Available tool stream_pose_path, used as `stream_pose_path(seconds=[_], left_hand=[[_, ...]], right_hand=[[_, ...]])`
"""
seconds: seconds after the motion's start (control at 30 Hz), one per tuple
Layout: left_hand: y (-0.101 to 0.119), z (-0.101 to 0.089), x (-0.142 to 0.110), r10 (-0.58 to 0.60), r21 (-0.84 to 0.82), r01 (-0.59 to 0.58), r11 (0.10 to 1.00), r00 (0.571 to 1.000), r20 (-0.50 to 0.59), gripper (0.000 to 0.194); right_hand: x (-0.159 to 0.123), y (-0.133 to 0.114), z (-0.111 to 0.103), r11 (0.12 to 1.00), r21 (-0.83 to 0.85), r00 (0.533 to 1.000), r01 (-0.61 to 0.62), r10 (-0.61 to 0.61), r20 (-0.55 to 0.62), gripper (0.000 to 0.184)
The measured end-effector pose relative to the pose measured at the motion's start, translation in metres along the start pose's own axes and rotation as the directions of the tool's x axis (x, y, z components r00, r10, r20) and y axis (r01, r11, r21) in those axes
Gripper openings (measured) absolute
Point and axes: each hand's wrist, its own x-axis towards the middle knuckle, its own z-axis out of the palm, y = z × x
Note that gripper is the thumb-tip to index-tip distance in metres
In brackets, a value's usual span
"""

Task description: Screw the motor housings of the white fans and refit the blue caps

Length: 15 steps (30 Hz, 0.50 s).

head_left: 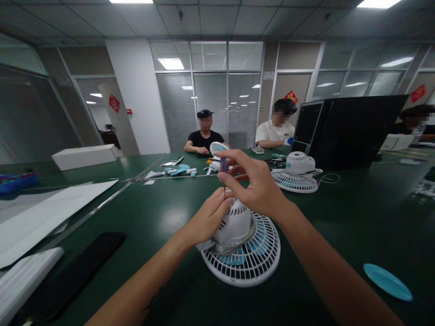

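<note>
A white fan (234,226) lies grille-down on the green table in front of me, its motor housing facing up and pale blue blades showing through the grille. My right hand (251,179) is closed on the purplish handle of a screwdriver (223,165), held upright with thumb and fingers. Its thin shaft points down to the top of the housing. Against the housing's left side and top rests my left hand (212,215), its fingertips near the screwdriver's tip. The tip itself is hidden by those fingers.
Another white fan (299,172) lies by a large black computer case (346,131). A blue oval piece (387,281) is at right. A black pouch (81,267) and white sheets (68,203) lie left. Two people sit across the table, with fan parts (178,169) before them; another person is far right.
</note>
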Motion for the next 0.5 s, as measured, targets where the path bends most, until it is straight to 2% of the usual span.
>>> stream_pose_path(seconds=[0.1,0.2,0.37,0.5], left_hand=[[-0.0007,-0.0003,-0.0001,-0.001,-0.001,0.001,1.000,1.000,-0.002,0.038],[-0.0003,-0.0004,-0.0002,-0.012,0.006,0.012,1.000,1.000,0.003,0.038],[0.0020,-0.0002,-0.0004,0.001,0.015,-0.001,1.000,1.000,-0.009,0.039],[0.0026,-0.0006,0.0000,-0.004,0.018,0.004,1.000,1.000,-0.002,0.038]], right_hand=[[-0.0001,-0.0011,-0.0005,0.999,0.031,1.000,-0.014,0.013,0.020,0.033],[-0.0002,-0.0002,-0.0006,1.000,-0.016,1.000,-0.014,0.014,-0.008,0.031],[-0.0014,0.0008,-0.0007,0.999,-0.042,0.999,-0.006,0.008,0.046,0.043],[-0.0022,0.0004,0.0013,0.999,-0.038,1.000,0.023,-0.023,0.003,0.033]])
